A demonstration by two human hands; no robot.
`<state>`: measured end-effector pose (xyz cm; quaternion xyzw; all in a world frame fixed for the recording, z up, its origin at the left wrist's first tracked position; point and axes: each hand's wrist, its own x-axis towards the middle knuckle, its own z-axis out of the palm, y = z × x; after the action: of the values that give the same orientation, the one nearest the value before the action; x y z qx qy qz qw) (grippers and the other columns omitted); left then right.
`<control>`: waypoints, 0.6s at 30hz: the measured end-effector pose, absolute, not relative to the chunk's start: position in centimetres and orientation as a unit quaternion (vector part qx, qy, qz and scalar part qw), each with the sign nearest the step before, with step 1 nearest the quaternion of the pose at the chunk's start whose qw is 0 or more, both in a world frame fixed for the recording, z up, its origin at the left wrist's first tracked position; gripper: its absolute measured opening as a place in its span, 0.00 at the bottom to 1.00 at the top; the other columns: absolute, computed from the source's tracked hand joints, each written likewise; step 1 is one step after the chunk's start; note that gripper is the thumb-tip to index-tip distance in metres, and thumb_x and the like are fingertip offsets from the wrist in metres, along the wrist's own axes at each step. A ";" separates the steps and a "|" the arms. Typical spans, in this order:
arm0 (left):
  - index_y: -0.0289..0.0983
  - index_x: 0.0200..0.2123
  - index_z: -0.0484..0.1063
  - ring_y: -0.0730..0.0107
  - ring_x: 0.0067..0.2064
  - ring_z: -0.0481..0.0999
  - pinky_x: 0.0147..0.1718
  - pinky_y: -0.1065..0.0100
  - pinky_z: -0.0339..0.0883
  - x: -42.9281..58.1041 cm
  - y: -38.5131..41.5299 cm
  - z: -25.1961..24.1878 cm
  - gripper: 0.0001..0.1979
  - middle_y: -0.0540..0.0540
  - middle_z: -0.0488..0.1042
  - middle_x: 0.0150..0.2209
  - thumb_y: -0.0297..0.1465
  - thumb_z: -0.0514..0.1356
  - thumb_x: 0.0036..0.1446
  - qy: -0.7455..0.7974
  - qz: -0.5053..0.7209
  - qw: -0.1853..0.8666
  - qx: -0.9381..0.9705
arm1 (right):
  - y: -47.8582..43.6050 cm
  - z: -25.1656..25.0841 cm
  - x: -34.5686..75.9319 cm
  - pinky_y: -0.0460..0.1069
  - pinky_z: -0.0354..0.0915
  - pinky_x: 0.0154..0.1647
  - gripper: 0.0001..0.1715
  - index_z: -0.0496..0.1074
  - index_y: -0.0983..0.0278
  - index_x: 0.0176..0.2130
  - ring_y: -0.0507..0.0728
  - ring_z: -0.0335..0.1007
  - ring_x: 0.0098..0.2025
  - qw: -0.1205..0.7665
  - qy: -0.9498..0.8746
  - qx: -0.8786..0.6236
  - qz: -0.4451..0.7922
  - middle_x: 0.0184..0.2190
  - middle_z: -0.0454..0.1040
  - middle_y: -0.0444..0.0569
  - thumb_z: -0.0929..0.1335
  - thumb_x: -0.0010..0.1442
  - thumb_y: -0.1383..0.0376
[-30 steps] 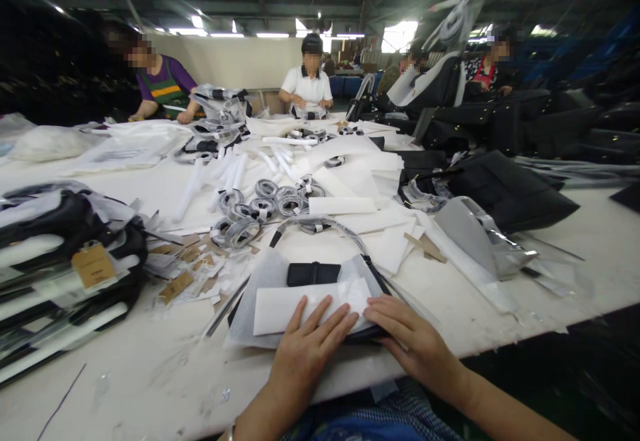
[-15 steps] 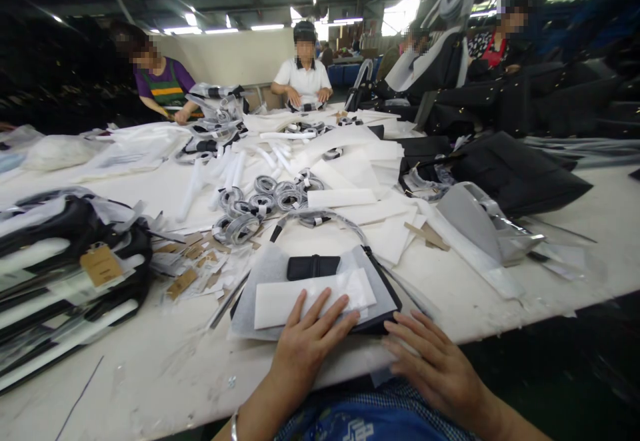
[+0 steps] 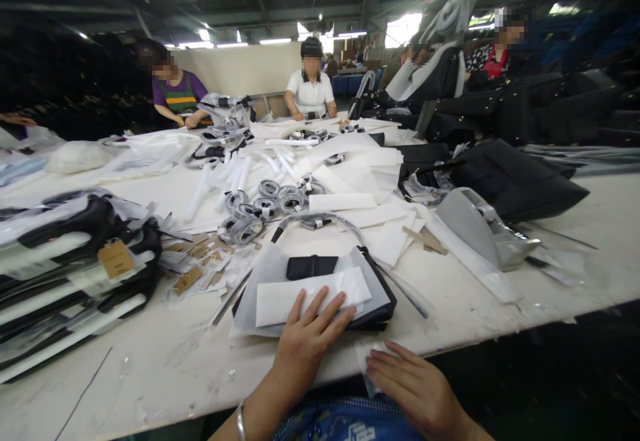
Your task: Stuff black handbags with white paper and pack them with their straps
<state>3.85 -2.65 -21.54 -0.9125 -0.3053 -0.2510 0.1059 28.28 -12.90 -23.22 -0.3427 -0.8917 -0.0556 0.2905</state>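
A flat black handbag (image 3: 373,314) wrapped in grey tissue lies at the near edge of the white table (image 3: 165,361). A white folded sheet (image 3: 280,300) lies on top of it. My left hand (image 3: 307,341) rests flat on that sheet, fingers spread. My right hand (image 3: 413,384) is below the table edge, fingers stretched out, touching a small white paper scrap (image 3: 367,364). The bag's wrapped handle (image 3: 325,218) arcs away behind it.
Wrapped black bags with a brown tag (image 3: 116,259) pile at the left. Brown tags (image 3: 193,274), coiled straps (image 3: 265,204), white rolls and sheets cover the middle. Black bags (image 3: 505,181) lie right. Several people work at the far side.
My right hand slid off the bag's corner, back and down below the table edge onto a paper scrap. My left hand stayed on the white sheet.
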 end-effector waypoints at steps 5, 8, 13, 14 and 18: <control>0.52 0.64 0.62 0.63 0.68 0.59 0.71 0.52 0.35 4.2 -3.0 -21.8 0.20 0.60 0.62 0.66 0.34 0.48 0.72 -0.319 -0.262 0.109 -0.904 | -14.7 -22.3 27.4 0.53 0.55 0.68 0.15 0.78 0.68 0.47 0.53 0.75 0.53 0.280 -0.903 -0.316 -0.078 0.47 0.81 0.48 0.62 0.70 0.70; 0.52 0.64 0.62 0.64 0.67 0.60 0.70 0.53 0.37 4.3 -3.1 -21.8 0.20 0.60 0.62 0.66 0.34 0.49 0.71 -0.318 -0.265 0.112 -0.904 | -15.5 -22.1 27.0 0.52 0.57 0.67 0.17 0.78 0.67 0.48 0.53 0.75 0.53 0.284 -0.897 -0.332 -0.073 0.47 0.81 0.47 0.60 0.71 0.70; 0.52 0.64 0.61 0.63 0.67 0.61 0.68 0.50 0.46 4.2 -3.3 -21.8 0.20 0.58 0.63 0.65 0.34 0.50 0.71 -0.317 -0.259 0.115 -0.905 | -15.6 -19.7 26.1 0.50 0.65 0.63 0.17 0.77 0.67 0.47 0.53 0.78 0.49 0.302 -0.888 -0.342 -0.057 0.45 0.82 0.47 0.60 0.71 0.71; 0.52 0.64 0.61 0.63 0.67 0.61 0.68 0.50 0.49 4.2 -3.3 -21.8 0.20 0.57 0.64 0.65 0.34 0.50 0.71 -0.316 -0.255 0.118 -0.906 | -15.3 -18.9 25.9 0.50 0.67 0.61 0.17 0.77 0.67 0.47 0.54 0.79 0.48 0.304 -0.887 -0.344 -0.053 0.44 0.82 0.47 0.60 0.71 0.71; 0.52 0.64 0.61 0.62 0.66 0.63 0.66 0.49 0.54 4.2 -3.4 -21.8 0.21 0.55 0.66 0.64 0.33 0.51 0.70 -0.315 -0.248 0.126 -0.907 | -13.6 -15.5 25.0 0.50 0.74 0.51 0.16 0.76 0.68 0.47 0.55 0.80 0.43 0.325 -0.876 -0.353 -0.041 0.41 0.82 0.50 0.60 0.70 0.71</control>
<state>4.20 -3.36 -21.84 -0.9072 -0.3151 -0.2483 0.1264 25.02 -13.59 -15.50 -0.3533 -0.8764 -0.0410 0.3248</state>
